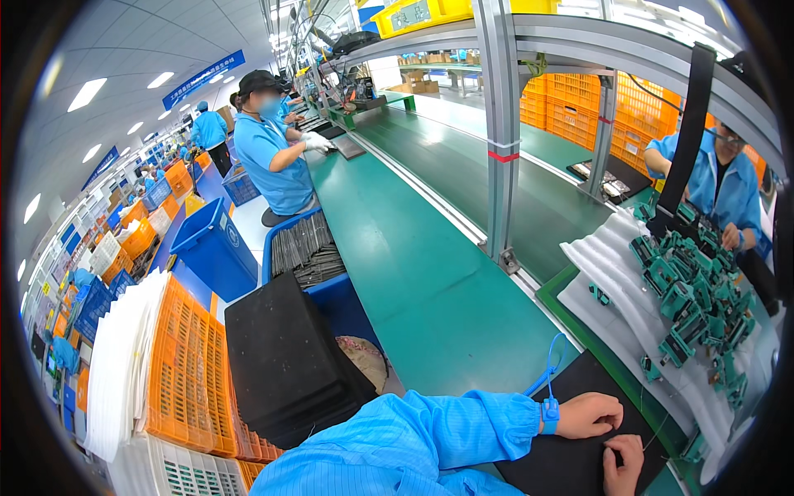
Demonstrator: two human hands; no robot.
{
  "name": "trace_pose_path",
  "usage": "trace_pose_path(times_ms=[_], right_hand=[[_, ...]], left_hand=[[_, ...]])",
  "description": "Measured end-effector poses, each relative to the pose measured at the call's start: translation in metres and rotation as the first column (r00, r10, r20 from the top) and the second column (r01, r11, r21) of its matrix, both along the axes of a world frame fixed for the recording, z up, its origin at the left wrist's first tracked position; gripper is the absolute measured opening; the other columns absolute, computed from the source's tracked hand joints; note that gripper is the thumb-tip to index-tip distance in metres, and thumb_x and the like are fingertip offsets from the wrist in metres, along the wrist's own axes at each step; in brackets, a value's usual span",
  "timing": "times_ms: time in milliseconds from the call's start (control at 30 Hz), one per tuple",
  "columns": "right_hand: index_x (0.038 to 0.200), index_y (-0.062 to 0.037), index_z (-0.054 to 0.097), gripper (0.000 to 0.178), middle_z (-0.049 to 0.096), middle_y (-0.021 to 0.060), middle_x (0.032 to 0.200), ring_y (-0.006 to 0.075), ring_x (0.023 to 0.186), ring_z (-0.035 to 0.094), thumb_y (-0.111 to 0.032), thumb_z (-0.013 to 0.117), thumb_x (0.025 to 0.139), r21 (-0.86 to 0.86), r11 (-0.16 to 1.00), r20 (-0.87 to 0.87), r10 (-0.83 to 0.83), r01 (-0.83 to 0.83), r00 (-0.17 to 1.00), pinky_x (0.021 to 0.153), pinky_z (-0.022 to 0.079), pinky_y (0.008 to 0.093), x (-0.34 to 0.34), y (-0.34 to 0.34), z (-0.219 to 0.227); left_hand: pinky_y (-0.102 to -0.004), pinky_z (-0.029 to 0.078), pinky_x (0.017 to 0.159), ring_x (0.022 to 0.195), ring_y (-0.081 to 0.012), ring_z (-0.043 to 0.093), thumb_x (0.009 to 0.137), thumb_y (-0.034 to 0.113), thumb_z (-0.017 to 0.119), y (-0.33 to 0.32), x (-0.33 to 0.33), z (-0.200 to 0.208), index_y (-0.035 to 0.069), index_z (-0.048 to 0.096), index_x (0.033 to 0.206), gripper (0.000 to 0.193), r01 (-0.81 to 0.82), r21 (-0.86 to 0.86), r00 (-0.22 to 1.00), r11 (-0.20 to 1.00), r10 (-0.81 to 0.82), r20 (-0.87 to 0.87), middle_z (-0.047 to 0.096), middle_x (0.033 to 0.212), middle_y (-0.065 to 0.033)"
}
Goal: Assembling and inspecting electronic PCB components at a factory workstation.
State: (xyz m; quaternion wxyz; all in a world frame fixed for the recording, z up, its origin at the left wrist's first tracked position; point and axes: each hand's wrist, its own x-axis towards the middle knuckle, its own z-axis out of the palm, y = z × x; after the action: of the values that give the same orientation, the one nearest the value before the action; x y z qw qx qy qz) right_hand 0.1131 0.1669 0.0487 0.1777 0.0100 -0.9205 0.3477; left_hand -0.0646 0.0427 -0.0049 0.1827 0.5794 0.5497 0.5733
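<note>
My left hand (589, 414), in a blue sleeve with a blue wrist strap (550, 409), rests over a black mat (562, 465) at the lower right. Its fingers are curled down, and what they hold, if anything, is hidden. Close below it is my right hand (623, 465), also over the mat with its fingers bent inward. I cannot make out anything in it. A coiled blue cord (552, 364) rises from the strap. Beyond the hands, to the right, a heap of green plastic parts (695, 289) lies on white foam sheets (616, 256).
The green bench (430, 289) runs away beside a conveyor belt (496, 198) and a metal post (499, 140). At left stand stacked black trays (285, 355), an orange crate (190, 364) and a blue bin (217, 248). One co-worker (269, 157) is at the bench, another (724, 182) across.
</note>
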Motion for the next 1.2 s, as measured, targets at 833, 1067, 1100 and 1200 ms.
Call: trace_pose_path(times_ms=[833,1067,1100,1200], right_hand=[[0.085,-0.0027,0.065,0.010,0.065,0.0101,0.087,0.0301,0.085,0.061,0.000,0.065,0.076,-0.020,0.995,-0.109,-0.096,0.094,0.989,0.079,0.047,0.0386,0.004,-0.001,-0.018],[0.095,-0.0068,0.070,0.015,0.069,0.0079,0.096,0.0286,0.091,0.064,-0.008,0.073,0.081,-0.016,1.000,-0.057,0.017,-0.018,0.998,0.081,0.050,0.0379,-0.010,0.009,-0.016],[0.096,-0.0069,0.071,0.014,0.069,0.0074,0.098,0.0280,0.091,0.064,-0.008,0.073,0.082,-0.028,1.000,-0.033,0.012,-0.013,0.999,0.082,0.050,0.0376,-0.009,0.010,-0.018],[0.097,-0.0070,0.071,0.014,0.069,0.0069,0.098,0.0272,0.091,0.063,-0.009,0.072,0.083,-0.045,0.998,-0.033,-0.047,0.045,0.998,0.081,0.050,0.0370,-0.003,0.010,-0.018]], left_hand=[[-0.0382,0.048,0.068,0.079,-0.0281,0.061,0.081,0.002,0.064,0.002,0.004,0.005,0.004,0.061,0.091,0.010,0.029,-0.002,0.999,1.000,-0.029,-0.022,0.057,0.085,-0.0112],[-0.0310,0.051,0.072,0.082,-0.0208,0.063,0.090,0.006,0.065,-0.010,-0.009,0.005,0.005,0.067,0.104,0.014,-0.009,-0.110,0.995,0.994,-0.002,-0.099,0.062,0.092,-0.0093],[-0.0334,0.051,0.072,0.083,-0.0245,0.064,0.088,0.008,0.065,-0.012,-0.008,0.014,0.006,0.066,0.102,0.014,-0.011,-0.168,0.998,0.986,0.001,-0.059,0.062,0.091,-0.0100],[-0.0306,0.052,0.072,0.082,-0.0201,0.065,0.089,0.006,0.066,-0.010,-0.007,0.019,0.005,0.066,0.103,0.014,0.013,-0.199,0.999,0.980,-0.019,-0.030,0.062,0.092,-0.0088]])
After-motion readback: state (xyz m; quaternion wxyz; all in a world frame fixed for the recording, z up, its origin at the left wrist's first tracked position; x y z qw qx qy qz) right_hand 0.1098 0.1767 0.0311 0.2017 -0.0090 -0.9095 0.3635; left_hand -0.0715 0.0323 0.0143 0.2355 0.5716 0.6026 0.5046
